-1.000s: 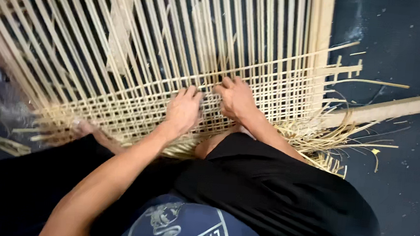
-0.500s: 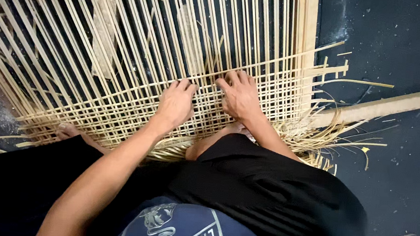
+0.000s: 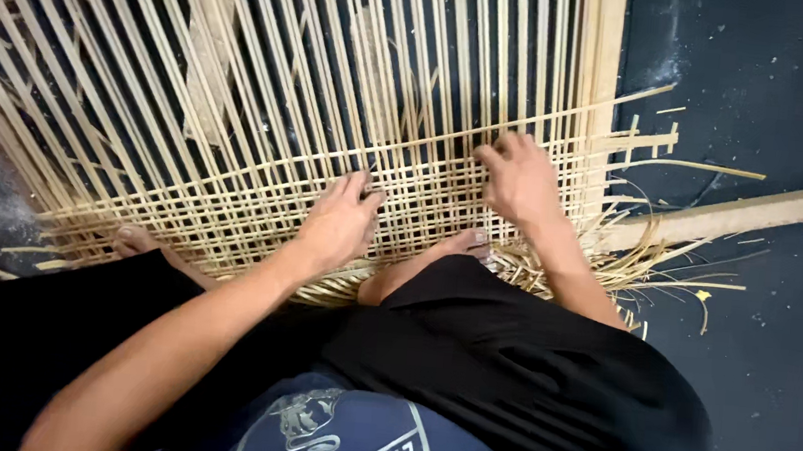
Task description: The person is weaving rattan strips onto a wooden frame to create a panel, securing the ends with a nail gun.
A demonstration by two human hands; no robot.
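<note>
A large mat of pale bamboo strips (image 3: 261,186) lies on the dark floor, woven in its near part, with long loose strips fanning away from me. My left hand (image 3: 340,219) rests on the woven part, fingertips pressed against the top cross strip. To its right, my right hand (image 3: 520,179) touches the same cross strip (image 3: 447,136), its fingers curled among the upright strips. Whether either hand pinches a strip cannot be told. My bare feet (image 3: 138,241) sit on the mat's near edge.
A thick wooden slat (image 3: 736,216) runs along the floor at the right, under the mat's edge. Another broad slat (image 3: 607,70) borders the mat's right side. Loose strip ends and shavings (image 3: 693,277) lie scattered on the dark blue floor at right.
My right hand has shifted to the right along the top cross strip, away from my left hand. The left hand stays on the woven part. The view has tilted slightly.
</note>
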